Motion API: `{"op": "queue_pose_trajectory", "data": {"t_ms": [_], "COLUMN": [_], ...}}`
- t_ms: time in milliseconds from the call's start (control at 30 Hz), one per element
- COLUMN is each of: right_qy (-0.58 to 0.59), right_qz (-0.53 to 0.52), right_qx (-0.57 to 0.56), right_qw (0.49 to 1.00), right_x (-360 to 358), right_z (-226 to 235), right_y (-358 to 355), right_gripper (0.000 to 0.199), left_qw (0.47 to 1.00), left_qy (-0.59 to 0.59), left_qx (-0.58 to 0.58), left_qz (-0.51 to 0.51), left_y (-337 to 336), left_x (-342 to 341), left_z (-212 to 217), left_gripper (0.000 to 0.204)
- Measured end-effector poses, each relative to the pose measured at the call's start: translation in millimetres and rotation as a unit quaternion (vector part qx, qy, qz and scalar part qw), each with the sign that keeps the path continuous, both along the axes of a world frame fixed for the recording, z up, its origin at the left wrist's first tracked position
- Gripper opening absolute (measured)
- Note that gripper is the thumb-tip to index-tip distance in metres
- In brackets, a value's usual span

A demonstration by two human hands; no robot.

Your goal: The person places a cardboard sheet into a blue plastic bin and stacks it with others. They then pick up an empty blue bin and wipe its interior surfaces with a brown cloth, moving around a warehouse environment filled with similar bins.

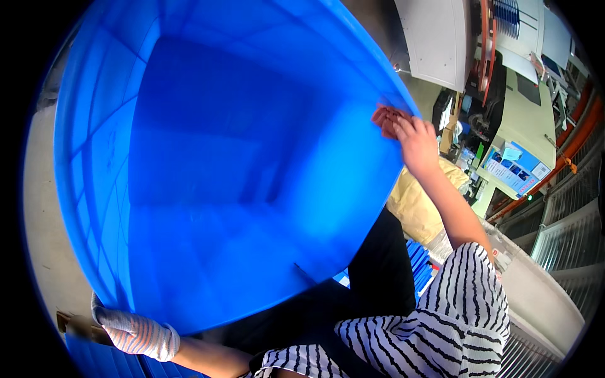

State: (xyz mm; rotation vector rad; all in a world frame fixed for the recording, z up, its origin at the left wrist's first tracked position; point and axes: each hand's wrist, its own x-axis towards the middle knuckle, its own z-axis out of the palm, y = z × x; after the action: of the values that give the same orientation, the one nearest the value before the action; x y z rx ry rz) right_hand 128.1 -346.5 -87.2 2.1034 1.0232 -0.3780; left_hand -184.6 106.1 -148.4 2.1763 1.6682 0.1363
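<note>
A large blue plastic bin [208, 264] fills most of the view, its open mouth turned toward me. At its lower left rim is my left hand [135, 332], in a striped knit glove, gripping the edge; its fingertips are partly hidden. My bare right hand [417, 142] is at the right rim, its fingers closed on a folded reddish-brown cloth [391, 120]. That cloth lies against the inner side of the bin's wall, close to the rim. Thin dark lines run along the bin's left inner wall.
Beside my right forearm is a tan sack [419, 205]. Stacked blue plastic pieces [418, 264] lie below it. Pale green machinery [529, 120] and a white panel [435, 38] stand at the right. More blue plastic [107, 359] shows at the lower left.
</note>
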Motion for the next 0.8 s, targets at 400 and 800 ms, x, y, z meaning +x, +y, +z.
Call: {"op": "queue_pose_trajectory", "data": {"t_ms": [400,800], "right_qy": [0.096,0.162], "right_qz": [-0.121,-0.062], "right_qx": [-0.042,0.05], "right_qw": [0.987,0.984], "right_x": [2,7], "right_z": [-285,-145], "right_y": [-79,-28], "right_gripper": [0.045,0.037], "left_qw": [0.989,0.998], "left_qy": [-0.096,-0.035], "left_qx": [-0.002,0.048], "left_qz": [0.109,0.025], "left_y": [16,25], "left_x": [-19,-42], "left_z": [-19,-31], "left_gripper": [0.05,0.043]}}
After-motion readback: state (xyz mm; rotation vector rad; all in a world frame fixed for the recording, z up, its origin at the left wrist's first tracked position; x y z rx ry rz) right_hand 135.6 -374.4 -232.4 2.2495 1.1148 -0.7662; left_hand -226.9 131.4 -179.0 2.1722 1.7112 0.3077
